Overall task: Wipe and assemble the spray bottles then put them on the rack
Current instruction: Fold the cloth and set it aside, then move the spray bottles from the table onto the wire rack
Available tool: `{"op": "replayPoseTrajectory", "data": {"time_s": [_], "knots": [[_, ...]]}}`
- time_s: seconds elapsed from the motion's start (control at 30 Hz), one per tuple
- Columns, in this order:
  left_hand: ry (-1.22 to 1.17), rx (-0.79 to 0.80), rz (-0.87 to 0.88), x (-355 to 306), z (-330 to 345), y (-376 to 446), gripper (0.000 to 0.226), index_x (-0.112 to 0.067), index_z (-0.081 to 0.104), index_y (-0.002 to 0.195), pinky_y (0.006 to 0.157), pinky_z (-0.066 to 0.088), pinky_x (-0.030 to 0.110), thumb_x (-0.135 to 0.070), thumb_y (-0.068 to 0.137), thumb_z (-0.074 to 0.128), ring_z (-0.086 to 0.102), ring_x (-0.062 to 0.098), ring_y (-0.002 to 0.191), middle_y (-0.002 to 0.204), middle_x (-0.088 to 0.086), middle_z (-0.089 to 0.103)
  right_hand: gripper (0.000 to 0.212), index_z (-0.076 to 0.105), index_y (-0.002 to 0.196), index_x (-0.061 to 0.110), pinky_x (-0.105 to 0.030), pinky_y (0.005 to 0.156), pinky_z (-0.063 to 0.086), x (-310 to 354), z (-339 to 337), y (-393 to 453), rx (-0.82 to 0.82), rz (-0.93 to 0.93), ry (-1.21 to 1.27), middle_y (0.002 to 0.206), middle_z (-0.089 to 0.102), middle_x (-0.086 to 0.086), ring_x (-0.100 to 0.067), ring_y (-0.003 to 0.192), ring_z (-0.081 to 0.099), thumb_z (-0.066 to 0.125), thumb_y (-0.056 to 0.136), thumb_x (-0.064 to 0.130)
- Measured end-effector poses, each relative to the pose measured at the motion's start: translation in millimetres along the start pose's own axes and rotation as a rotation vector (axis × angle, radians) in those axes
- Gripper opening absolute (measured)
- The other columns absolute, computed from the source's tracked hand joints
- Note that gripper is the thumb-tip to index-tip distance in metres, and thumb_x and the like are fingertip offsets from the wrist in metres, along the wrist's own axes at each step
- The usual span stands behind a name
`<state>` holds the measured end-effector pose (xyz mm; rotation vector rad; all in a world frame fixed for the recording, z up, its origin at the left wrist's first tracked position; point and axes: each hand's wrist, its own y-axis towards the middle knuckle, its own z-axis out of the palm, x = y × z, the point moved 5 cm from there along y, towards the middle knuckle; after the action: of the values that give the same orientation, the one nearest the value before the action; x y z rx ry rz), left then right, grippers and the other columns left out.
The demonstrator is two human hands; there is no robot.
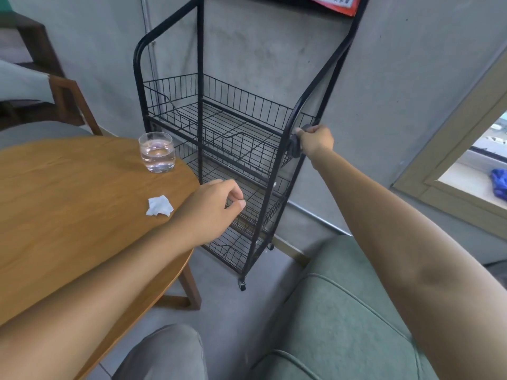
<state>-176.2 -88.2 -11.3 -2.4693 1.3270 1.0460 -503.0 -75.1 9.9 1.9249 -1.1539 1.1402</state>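
right hand (315,142) holds dark object (295,145) at upright rack (201,86).

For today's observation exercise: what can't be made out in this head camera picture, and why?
- Grey thing in the right hand at the rack post: fingers hide most of it.
- Left hand: curled fingers hide whether it pinches anything.
- Red sign: top edge cuts it off.
- Blue thing: right edge cuts it off.
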Motion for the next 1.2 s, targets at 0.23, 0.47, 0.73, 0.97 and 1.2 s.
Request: {"op": "replayPoseTrajectory", "data": {"time_s": [0.23,0.47,0.73,0.97,1.2], "knots": [[0.014,-0.021,-0.006,-7,-15,-9,0.009,-0.027,0.064,0.102,0.087,0.055,0.043,-0.033,0.1,0.059,0.061,0.007,0.095,0.105,-0.014,0.062,0.015,0.057,0.112,0.015,-0.03,0.09,0.046,4,-16,-19,-0.017,-0.023,-0.032,0.115,0.062,-0.006,-0.022,0.104,0.059,0.056,0.103,0.028],[-0.019,-0.106,-0.063,-2,-37,-59,0.006,-0.031,0.065,0.1,0.087,0.051,0.03,-0.033,0.099,0.06,0.06,0.004,0.095,0.106,-0.014,0.064,0.021,0.057,0.119,0.017,-0.037,0.078,0.06,0,-45,-95,0.027,-0.06,-0.033,0.116,0.068,-0.008,-0.02,0.086,0.067,0.057,0.101,0.028],[-0.098,-0.284,-0.243,25,-77,-197,0.007,-0.031,0.068,0.099,0.084,0.046,0.017,-0.03,0.098,0.061,0.062,-0.003,0.096,0.105,-0.016,0.068,0.015,0.06,0.116,0.019,-0.046,0.087,0.06,22,-29,-263,0.399,-0.311,-0.014,0.09,0.067,0.005,-0.011,0.078,0.072,0.06,0.102,0.023],[-0.134,-0.468,-0.349,46,-119,-321,0.007,-0.034,0.067,0.099,0.091,0.05,0.029,-0.033,0.098,0.061,0.062,-0.004,0.099,0.105,-0.019,0.068,0.012,0.061,0.112,0.024,-0.041,0.084,0.06,65,39,-408,0.741,-0.465,0.04,0.1,0.069,0.0,-0.013,0.079,0.075,0.062,0.101,0.02],[0.007,-0.675,-0.356,45,-182,-416,0.011,-0.028,0.069,0.104,0.092,0.051,0.029,-0.026,0.098,0.059,0.062,-0.006,0.1,0.105,-0.022,0.067,0.017,0.061,0.117,0.021,-0.047,0.082,0.058,116,99,-517,0.963,-0.633,0.056,0.102,0.071,0.003,-0.014,0.08,0.074,0.064,0.1,0.018]]}}
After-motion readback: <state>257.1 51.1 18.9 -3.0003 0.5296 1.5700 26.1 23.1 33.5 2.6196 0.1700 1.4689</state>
